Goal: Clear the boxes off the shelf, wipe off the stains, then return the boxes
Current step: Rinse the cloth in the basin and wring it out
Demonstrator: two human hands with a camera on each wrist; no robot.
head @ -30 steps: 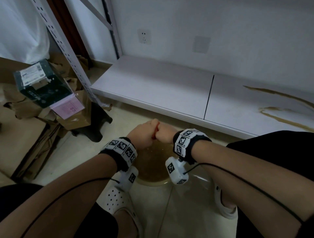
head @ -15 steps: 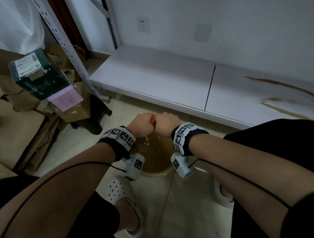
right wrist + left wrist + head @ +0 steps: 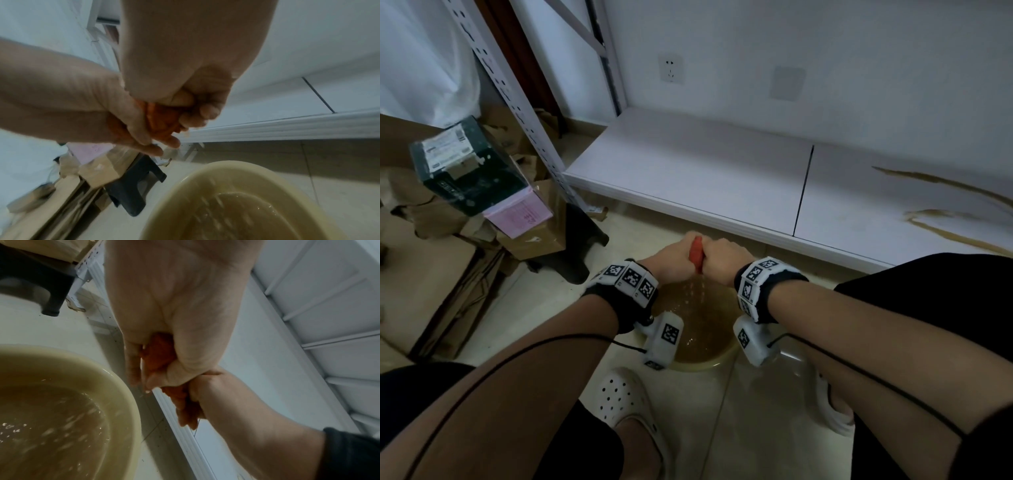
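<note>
Shelf (image 3: 688,171), white, low, just above the floor; bare board on the left panel, brown stains (image 3: 945,205) streaked across the right panel. Boxes off to the left: dark green box (image 3: 465,168) with a white label tilted on a brown carton (image 3: 530,229), pink sheet between them, flattened cardboard around.

Orange cloth (image 3: 697,251) gripped between both hands over a yellowish basin (image 3: 709,363) on the floor tiles. Left hand (image 3: 671,257) curled tight round one end, right hand (image 3: 722,257) curled round the other, fists touching. Drops falling from the cloth into murky brown water; surface speckled with splashes in both wrist views.

Black plastic stool (image 3: 582,253) beside the shelf upright, under the carton. White perforated clog (image 3: 626,401) near the basin.
</note>
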